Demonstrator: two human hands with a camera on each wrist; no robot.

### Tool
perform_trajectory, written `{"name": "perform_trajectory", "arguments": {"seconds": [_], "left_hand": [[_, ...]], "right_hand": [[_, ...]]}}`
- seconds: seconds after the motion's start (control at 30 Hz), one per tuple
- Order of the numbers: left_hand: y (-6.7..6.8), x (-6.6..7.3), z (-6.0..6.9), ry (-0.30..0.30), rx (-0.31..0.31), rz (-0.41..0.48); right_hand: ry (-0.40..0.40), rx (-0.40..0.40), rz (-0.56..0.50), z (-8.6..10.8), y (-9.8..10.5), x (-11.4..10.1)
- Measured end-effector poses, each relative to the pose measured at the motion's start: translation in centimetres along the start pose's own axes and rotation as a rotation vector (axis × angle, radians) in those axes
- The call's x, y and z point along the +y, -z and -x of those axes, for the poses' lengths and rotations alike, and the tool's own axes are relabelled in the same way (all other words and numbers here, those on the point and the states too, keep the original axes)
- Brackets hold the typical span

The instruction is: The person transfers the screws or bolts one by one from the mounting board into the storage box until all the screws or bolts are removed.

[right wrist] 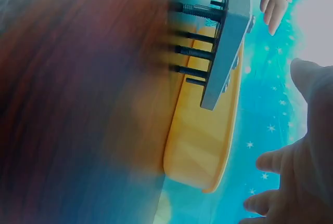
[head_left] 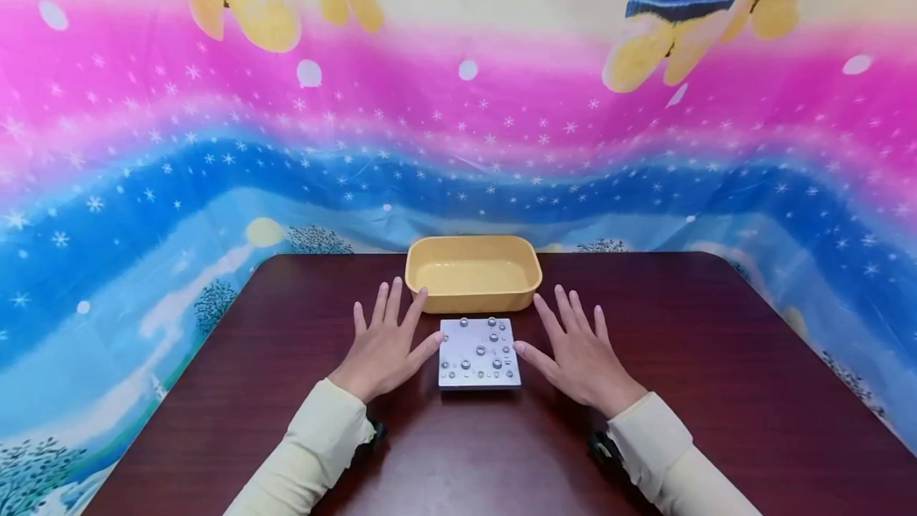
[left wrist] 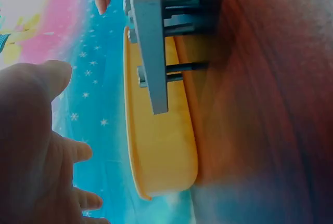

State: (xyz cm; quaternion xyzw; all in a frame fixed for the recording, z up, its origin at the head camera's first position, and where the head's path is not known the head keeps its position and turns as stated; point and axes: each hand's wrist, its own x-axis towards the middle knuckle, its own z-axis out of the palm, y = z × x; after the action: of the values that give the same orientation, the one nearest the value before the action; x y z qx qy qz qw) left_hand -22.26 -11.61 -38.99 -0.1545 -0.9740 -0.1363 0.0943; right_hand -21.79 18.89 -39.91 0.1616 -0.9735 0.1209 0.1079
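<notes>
A square metal plate point(head_left: 469, 353) with several bolts through it lies between the two hands in the head view. Both wrist views show it side-on, the plate point(left wrist: 150, 42) raised on the bolt shanks that stick out beneath. My left hand point(head_left: 383, 349), fingers spread and straight, is at its left side, thumb tip by the plate's edge. Mirroring it, my right hand point(head_left: 583, 357) is spread at the right side with the thumb tip close to the edge. Neither hand grips anything; whether the thumbs touch the plate I cannot tell.
A yellow rectangular bin point(head_left: 473, 303) stands just behind the plate, near the back edge of the dark red-brown table point(head_left: 301, 285). No contents show in it. Behind the table hangs a colourful cloth point(head_left: 458, 158) printed with snowflakes and cartoon figures.
</notes>
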Motion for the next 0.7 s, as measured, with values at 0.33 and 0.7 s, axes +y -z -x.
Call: {"name": "perform_trajectory", "arguments": {"seconds": [0.33,0.7], "left_hand": [[-0.1,-1.7,-2.8,0.061,0.001,0.216],[-2.8,-3.6,-5.4,0.15,0.009,0.678]], "right_hand": [[-0.045,0.003,-0.12,-2.9,-0.3,0.9],[-0.134,-0.038,-0.46,-6.0,-2.3,2.0]]}}
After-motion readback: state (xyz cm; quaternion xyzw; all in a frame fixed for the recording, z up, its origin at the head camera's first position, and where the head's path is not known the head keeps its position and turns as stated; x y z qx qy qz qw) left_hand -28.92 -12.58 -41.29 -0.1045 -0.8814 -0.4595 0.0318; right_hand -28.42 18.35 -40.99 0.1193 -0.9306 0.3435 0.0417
